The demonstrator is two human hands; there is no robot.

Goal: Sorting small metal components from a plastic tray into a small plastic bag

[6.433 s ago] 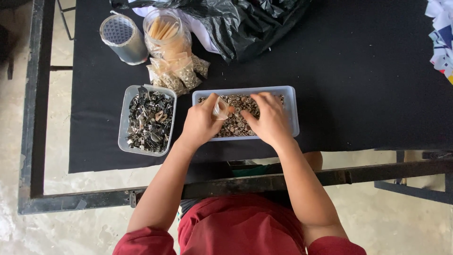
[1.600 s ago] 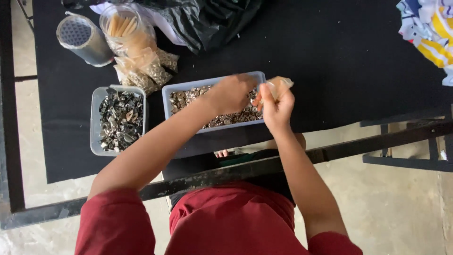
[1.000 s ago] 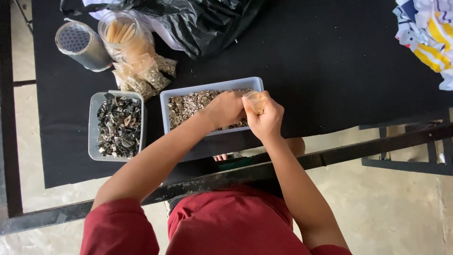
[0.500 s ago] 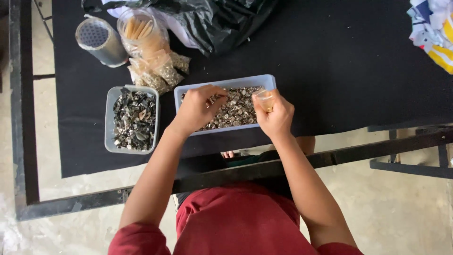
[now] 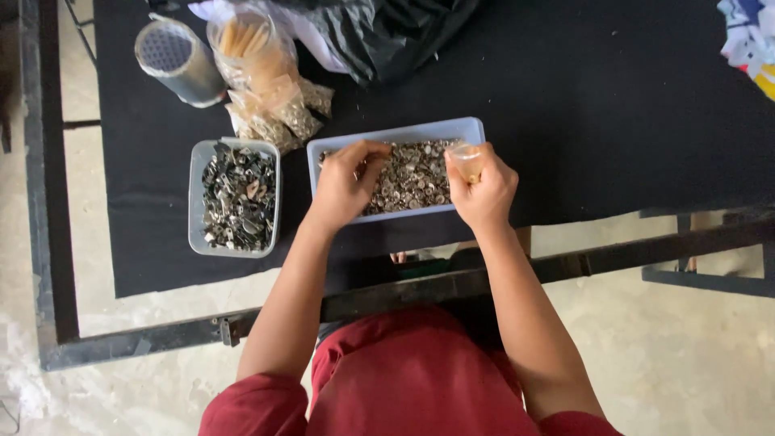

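Note:
A long pale blue tray [image 5: 404, 134] full of small silvery metal pieces [image 5: 412, 173] lies on the black table cover. My left hand [image 5: 347, 182] rests in the left half of that tray, its fingers curled down into the pieces. My right hand [image 5: 483, 190] is at the tray's right end and is closed around a small clear plastic bag [image 5: 467, 159] with yellowish contents.
A smaller grey tray [image 5: 198, 198] of dark metal parts stands left of the blue one. Behind them are filled small clear bags [image 5: 274, 113], a clear container [image 5: 242, 40], a metal mesh cylinder [image 5: 173, 52] and a black plastic bag [image 5: 387, 32]. The metal table frame [image 5: 565, 262] runs below.
My left hand has stayed in the tray, picking among the pieces. My right hand with the small bag has dropped slightly towards the tray's right end.

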